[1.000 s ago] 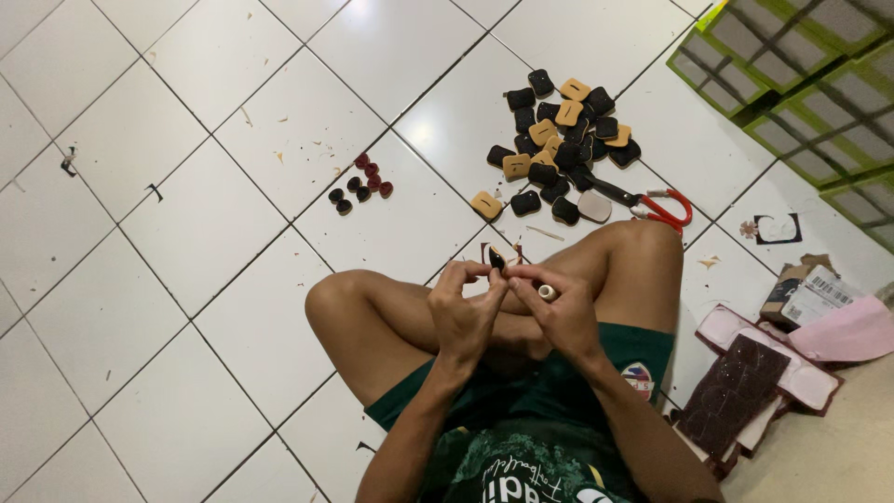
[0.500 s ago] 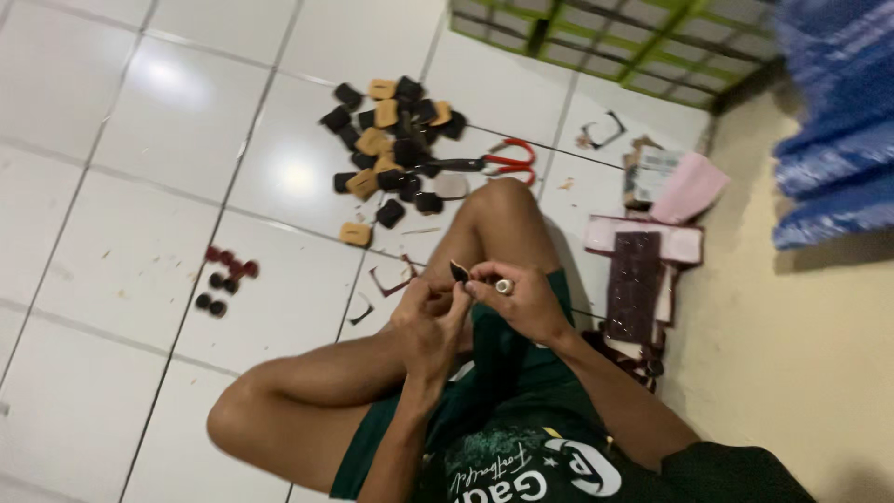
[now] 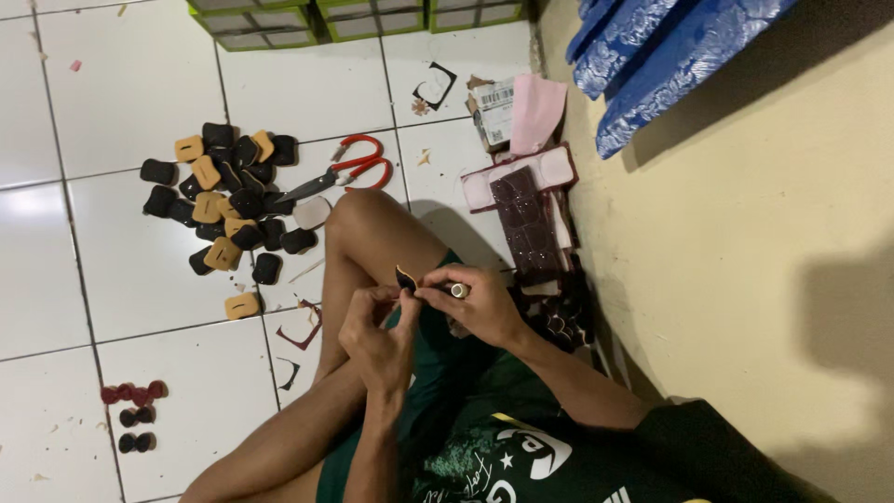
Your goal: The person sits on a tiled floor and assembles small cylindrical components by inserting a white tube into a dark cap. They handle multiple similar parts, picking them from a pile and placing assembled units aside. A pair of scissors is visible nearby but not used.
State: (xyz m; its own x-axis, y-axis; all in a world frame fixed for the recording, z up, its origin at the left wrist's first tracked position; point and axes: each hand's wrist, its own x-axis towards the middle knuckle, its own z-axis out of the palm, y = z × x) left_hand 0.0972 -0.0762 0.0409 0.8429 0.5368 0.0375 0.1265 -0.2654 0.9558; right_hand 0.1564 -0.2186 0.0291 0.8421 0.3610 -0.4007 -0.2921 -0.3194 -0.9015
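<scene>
Holding a small dark piece (image 3: 406,278) w/ both hands, just above the bent knee (image 3: 358,216). Left hand (image 3: 380,333) is closed, fingertips pinching the lower edge of the piece. Right hand (image 3: 478,303) is closed too, thumb + forefinger on the piece's right side; a small pale cylindrical bit (image 3: 458,290) sits at that hand's fingers, can't tell what it is.

Change vs 0.5 s and 1 s ago: mostly camera, not hands. Head has swung, so the floor stuff now sits upper left and the blue patterned fabric (image 3: 652,65) and tan wall (image 3: 745,279) fill the right. Hands hold the same pinch at the same spot over the knee, piece still between them. Read: work on this one piece is ongoing, nothing put down or picked up.

Around:
- pile of black and tan cut pieces (image 3: 228,200) on the white tiled floor (image 3: 140,112), left of the knee, well apart from hands
- red-handled scissors (image 3: 340,170) touching the pile's right edge, near the knee
- small group of dark red/black round bits (image 3: 135,414) far lower left
- dark sheet on a pink tray (image 3: 526,219) just right of the leg, near right hand
- pink card + small box (image 3: 521,112) beyond it
- green crates (image 3: 354,19) at top edge
</scene>
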